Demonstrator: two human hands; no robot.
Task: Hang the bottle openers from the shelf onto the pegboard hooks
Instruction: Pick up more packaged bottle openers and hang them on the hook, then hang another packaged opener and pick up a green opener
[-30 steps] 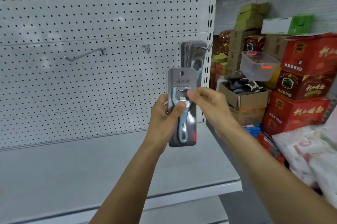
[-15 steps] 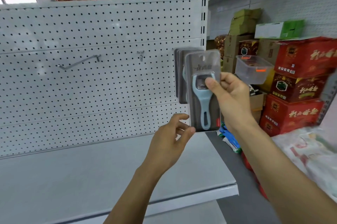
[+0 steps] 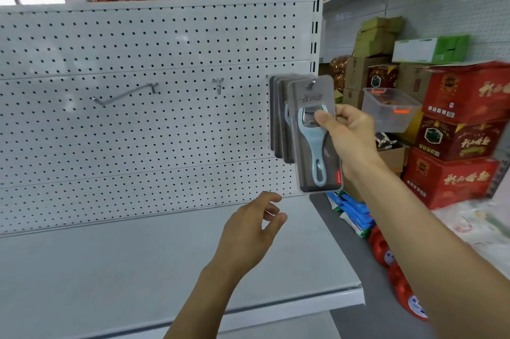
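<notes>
My right hand (image 3: 349, 134) pinches a packaged bottle opener (image 3: 314, 151), a light blue opener in a grey blister card, thumb on its front. The card's top hole sits at the tip of the rightmost pegboard hook (image 3: 311, 84). Several more packaged openers (image 3: 277, 118) hang behind it on that hook. My left hand (image 3: 254, 231) hovers lower, over the shelf, fingers loosely curled and holding nothing. Two bare hooks are on the white pegboard (image 3: 138, 131): a long one (image 3: 124, 93) at the left and a short one (image 3: 218, 85) in the middle.
The grey shelf (image 3: 138, 269) lies below the pegboard. To the right stand stacked red cartons (image 3: 463, 134), brown boxes, a clear plastic tub (image 3: 389, 109) and bagged goods on the floor. Foil-wrapped items line the top.
My right hand carried the packaged opener up and right to the rightmost hook. My left hand let go of the card and dropped away toward the shelf.
</notes>
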